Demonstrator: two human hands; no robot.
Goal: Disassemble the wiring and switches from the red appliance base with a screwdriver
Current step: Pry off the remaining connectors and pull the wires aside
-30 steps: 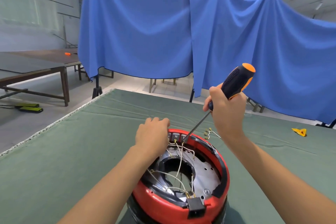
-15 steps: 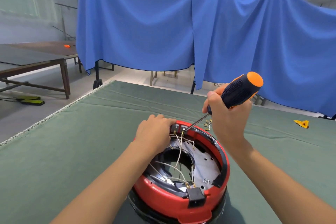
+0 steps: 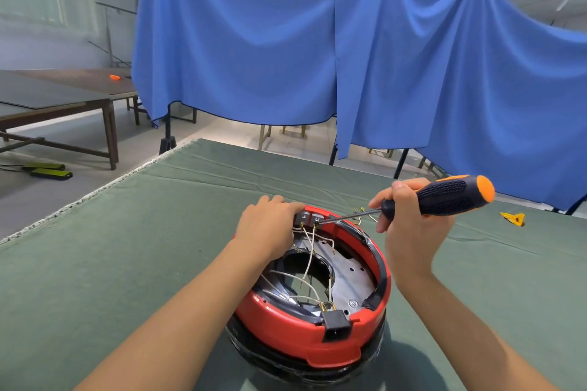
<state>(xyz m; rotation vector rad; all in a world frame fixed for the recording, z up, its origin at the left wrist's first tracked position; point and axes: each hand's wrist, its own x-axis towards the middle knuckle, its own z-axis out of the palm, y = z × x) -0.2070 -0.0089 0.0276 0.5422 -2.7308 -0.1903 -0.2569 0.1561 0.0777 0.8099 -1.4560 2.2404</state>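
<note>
Head view: hands, left gripping base, right apparently levelling screwdriver.

No legible text or labels anywhere.

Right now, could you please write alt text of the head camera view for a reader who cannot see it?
A person's right hand holds an orange-and-black-handled screwdriver, its tip at small switches on the far rim of a round red plastic appliance base. The left hand rests on that rim beside them. White wires cross the open base, which stands on a green cloth-covered table.
</note>
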